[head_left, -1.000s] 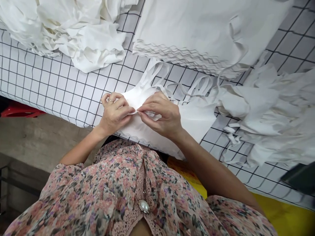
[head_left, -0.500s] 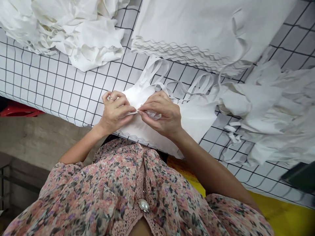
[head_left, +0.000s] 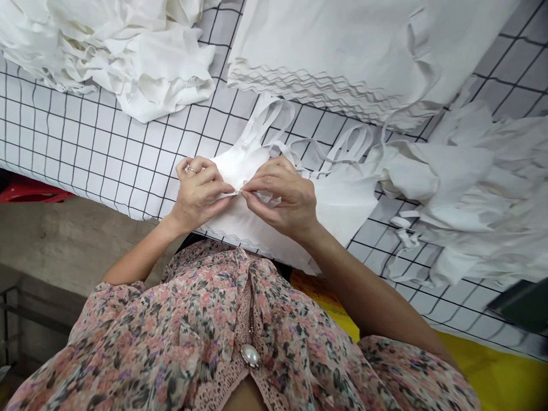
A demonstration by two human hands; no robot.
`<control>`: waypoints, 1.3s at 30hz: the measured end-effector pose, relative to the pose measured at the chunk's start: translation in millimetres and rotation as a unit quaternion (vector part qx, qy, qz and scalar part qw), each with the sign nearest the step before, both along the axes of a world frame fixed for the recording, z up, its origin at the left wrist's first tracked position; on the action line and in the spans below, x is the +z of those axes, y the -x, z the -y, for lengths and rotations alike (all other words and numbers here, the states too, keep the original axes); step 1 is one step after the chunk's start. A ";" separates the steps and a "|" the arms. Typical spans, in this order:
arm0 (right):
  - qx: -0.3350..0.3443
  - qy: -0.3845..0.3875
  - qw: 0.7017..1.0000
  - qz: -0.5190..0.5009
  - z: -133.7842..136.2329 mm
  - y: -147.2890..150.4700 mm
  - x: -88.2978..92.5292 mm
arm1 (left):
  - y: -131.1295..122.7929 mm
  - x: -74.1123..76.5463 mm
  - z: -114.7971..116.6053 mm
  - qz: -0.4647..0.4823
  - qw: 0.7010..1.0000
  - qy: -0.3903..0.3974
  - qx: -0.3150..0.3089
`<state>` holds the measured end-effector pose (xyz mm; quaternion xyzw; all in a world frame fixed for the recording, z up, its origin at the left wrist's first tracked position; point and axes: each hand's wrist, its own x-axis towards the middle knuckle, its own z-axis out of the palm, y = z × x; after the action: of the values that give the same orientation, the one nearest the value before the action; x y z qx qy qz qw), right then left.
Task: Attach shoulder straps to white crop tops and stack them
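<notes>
**Wearer:** a pink floral chiffon blouse (head_left: 240,302) with a large pearl button (head_left: 250,355) is showing just behind the bench's near edge.
**Left hand:** the left hand (head_left: 197,194), wearing a metal ring (head_left: 191,169), is pinching a narrow fold of the fabric between thumb and fingers.
**Right hand:** the right hand (head_left: 278,197) is pinching the same fold just beside the left hand, the two nearly touching.
**Work piece:** a white fabric panel with a scalloped hem and looped straps (head_left: 342,200) is lying at the bench's near edge, its hem overhanging that edge, its straps reaching toward the far edge.
**Bench:** a white top with a black grid (head_left: 98,154) is carrying everything.
**Far left corner:** a crumpled pile of white fabric (head_left: 145,68) is lying there.
**Far edge, centre:** a flat stack of white scalloped panels (head_left: 342,51) is resting there.
**Right edge:** a loose heap of white strapped pieces (head_left: 471,194) is touching the work piece's straps.
</notes>
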<state>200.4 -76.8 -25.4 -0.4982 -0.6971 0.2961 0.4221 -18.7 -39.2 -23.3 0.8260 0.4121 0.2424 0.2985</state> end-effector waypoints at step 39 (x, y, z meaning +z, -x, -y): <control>0.275 0.170 0.933 0.160 -69.3 -52.0 56.7 | 8.7 1.4 -10.8 -0.040 0.999 -0.005 -0.017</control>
<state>252.4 -7.6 31.3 -0.3920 -0.8044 0.4309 0.1166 -27.3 -28.3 -21.9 0.8434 0.4080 0.2064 0.2821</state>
